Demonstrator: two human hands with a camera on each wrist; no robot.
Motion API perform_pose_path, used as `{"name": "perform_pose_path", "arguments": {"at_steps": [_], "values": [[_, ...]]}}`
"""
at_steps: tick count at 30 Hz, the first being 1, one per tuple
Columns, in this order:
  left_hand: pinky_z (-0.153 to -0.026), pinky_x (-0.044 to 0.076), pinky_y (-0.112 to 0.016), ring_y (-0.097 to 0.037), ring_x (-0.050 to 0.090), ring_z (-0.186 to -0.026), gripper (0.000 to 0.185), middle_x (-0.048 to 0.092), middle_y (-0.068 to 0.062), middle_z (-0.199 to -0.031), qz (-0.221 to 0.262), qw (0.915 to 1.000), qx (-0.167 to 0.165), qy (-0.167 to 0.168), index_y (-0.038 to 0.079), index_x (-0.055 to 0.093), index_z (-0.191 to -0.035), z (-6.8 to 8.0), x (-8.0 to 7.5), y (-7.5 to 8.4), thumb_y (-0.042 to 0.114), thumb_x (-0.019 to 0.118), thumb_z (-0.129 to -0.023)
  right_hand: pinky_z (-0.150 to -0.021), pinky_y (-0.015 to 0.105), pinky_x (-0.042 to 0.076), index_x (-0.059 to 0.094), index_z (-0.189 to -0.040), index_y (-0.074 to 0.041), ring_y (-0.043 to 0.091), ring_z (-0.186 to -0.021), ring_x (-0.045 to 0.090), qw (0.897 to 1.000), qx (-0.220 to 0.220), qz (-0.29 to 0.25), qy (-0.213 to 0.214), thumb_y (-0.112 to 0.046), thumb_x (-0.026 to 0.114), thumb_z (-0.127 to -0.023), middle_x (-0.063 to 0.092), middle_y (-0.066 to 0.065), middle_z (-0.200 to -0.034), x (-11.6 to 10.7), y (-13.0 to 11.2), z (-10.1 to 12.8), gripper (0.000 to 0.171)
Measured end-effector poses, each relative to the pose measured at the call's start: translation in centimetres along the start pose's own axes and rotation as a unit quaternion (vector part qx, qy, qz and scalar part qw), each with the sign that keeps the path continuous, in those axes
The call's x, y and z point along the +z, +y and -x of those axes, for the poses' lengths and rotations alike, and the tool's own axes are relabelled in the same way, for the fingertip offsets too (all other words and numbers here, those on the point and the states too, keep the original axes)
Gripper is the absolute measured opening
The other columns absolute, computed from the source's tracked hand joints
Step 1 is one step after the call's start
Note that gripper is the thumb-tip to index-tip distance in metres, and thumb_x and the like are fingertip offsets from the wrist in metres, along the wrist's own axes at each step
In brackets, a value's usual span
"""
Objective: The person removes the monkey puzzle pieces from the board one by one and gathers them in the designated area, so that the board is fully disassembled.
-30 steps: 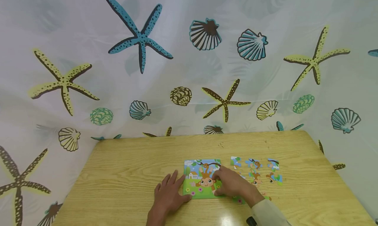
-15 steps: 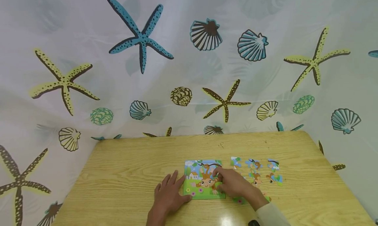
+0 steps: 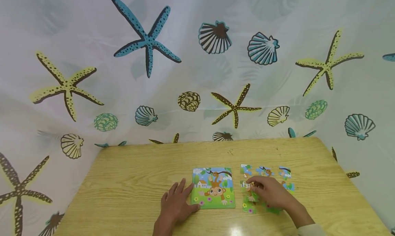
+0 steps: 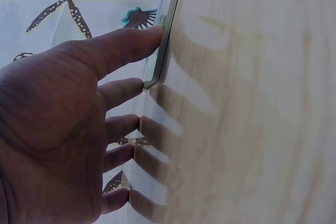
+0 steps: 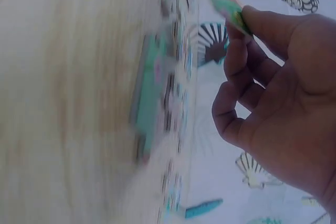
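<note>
A square monkey picture puzzle board (image 3: pixel 207 203) lies flat on the table, its full scene visible. My left hand (image 3: pixel 176 204) rests at its left side with fingers spread. In the left wrist view, the thumb and a finger touch the board's edge (image 4: pixel 164 51). Right of the board, my right hand (image 3: pixel 273 194) is over several loose puzzle pieces, hiding some. It pinches a puzzle piece (image 5: pixel 228 4) between thumb and index finger, with the other fingers curled. The green end of that piece (image 3: pixel 253 197) shows below the fingertips in the head view.
Loose pieces lie in rough rows on the right, including a top-left piece (image 3: pixel 246 170), a branch piece (image 3: pixel 285 172) and a flower piece (image 3: pixel 248 207). The wooden table (image 3: pixel 139 167) meets a patterned curtain (image 3: pixel 185 71) at the back and sides.
My right hand has moved right, from the board's right part to above the loose pieces, with a puzzle piece in its pinch. The left hand stays put at the board.
</note>
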State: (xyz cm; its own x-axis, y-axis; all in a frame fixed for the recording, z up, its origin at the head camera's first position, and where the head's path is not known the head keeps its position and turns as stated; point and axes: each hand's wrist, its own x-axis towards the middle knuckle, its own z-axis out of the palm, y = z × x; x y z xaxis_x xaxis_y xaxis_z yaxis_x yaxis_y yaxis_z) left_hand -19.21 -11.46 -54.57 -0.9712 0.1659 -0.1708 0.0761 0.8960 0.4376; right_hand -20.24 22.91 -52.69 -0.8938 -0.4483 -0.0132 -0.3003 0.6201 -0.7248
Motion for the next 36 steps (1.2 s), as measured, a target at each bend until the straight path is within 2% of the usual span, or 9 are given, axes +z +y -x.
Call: {"name": "perform_pose_path", "arguments": {"at_steps": [4,9,13,16,21,26,33,36], "values": [[-0.109,0.021,-0.07,-0.04,0.027,-0.144,0.076,0.03,-0.01,-0.158,0.0,1.0,0.001,0.0,0.022,0.048,-0.144,0.0,0.1,0.0,0.053,0.072,-0.079,-0.058,0.022,0.051,0.06,-0.122,-0.004,0.005,-0.063,0.056,1.0,0.008,-0.01,0.006,-0.026,0.056,-0.099,0.063,-0.001,-0.085,-1.5,1.7,2.2,0.032],[-0.109,0.021,-0.07,-0.04,0.027,-0.144,0.076,0.031,-0.01,-0.158,-0.001,1.0,0.002,0.002,0.022,0.048,-0.144,-0.1,0.2,0.0,0.052,0.073,-0.079,-0.058,0.023,0.051,0.061,-0.122,-0.005,0.002,-0.071,0.056,0.998,0.057,-0.011,0.015,-0.028,0.055,-0.099,0.064,0.001,-0.094,-3.5,4.0,5.2,0.034],[-0.109,0.022,-0.071,-0.04,0.028,-0.143,0.076,0.031,-0.011,-0.158,-0.004,1.0,0.001,0.003,0.022,0.048,-0.144,0.0,0.1,0.0,0.053,0.073,-0.079,-0.056,0.023,0.049,0.061,-0.122,-0.005,0.002,-0.07,0.057,0.996,0.092,-0.005,0.02,-0.026,0.056,-0.098,0.066,0.001,-0.096,-4.6,5.5,7.1,0.032],[-0.108,0.022,-0.071,-0.04,0.028,-0.143,0.076,0.032,-0.011,-0.158,-0.006,1.0,-0.001,0.003,0.022,0.048,-0.144,0.0,0.1,-0.2,0.053,0.072,-0.079,-0.058,0.022,0.048,0.063,-0.118,-0.005,0.001,-0.07,0.057,0.994,0.107,0.019,0.022,-0.026,0.058,-0.097,0.067,-0.001,-0.093,-4.9,6.4,8.1,0.03],[-0.108,0.023,-0.071,-0.04,0.028,-0.143,0.077,0.031,-0.01,-0.158,-0.01,0.9999,0.001,0.004,0.022,0.048,-0.144,-0.2,0.2,-0.5,0.054,0.072,-0.079,-0.066,0.019,0.049,0.066,-0.112,-0.01,-0.005,-0.076,0.055,0.99,0.12,0.068,0.035,-0.029,0.063,-0.093,0.066,-0.007,-0.09,-4.8,7.3,8.6,0.027],[-0.108,0.023,-0.071,-0.04,0.028,-0.143,0.077,0.031,-0.01,-0.158,-0.009,1.0,-0.001,0.002,0.023,0.047,-0.144,-0.2,0.2,-0.6,0.055,0.072,-0.079,-0.065,0.02,0.048,0.067,-0.11,-0.014,-0.005,-0.072,0.051,0.988,0.124,0.081,0.049,-0.028,0.066,-0.091,0.062,-0.008,-0.084,-4.6,7.5,8.6,0.024],[-0.107,0.022,-0.071,-0.04,0.028,-0.143,0.077,0.031,-0.01,-0.158,-0.001,1.0,0.003,-0.001,0.023,0.046,-0.145,-0.2,0.4,-1.0,0.057,0.07,-0.08,-0.063,0.02,0.046,0.068,-0.111,-0.012,-0.003,-0.069,0.05,0.985,0.143,0.075,0.069,-0.028,0.066,-0.091,0.062,-0.007,-0.082,-4.2,7.1,8.2,0.026],[-0.107,0.022,-0.072,-0.04,0.028,-0.143,0.077,0.031,-0.011,-0.158,0.014,0.9999,0.007,0.0,0.022,0.043,-0.147,-0.3,0.5,-1.4,0.057,0.067,-0.082,-0.064,0.021,0.046,0.066,-0.116,-0.009,0.0,-0.072,0.052,0.986,0.137,0.054,0.077,-0.028,0.063,-0.094,0.063,-0.004,-0.089,-4.0,6.2,7.4,0.03]]}}
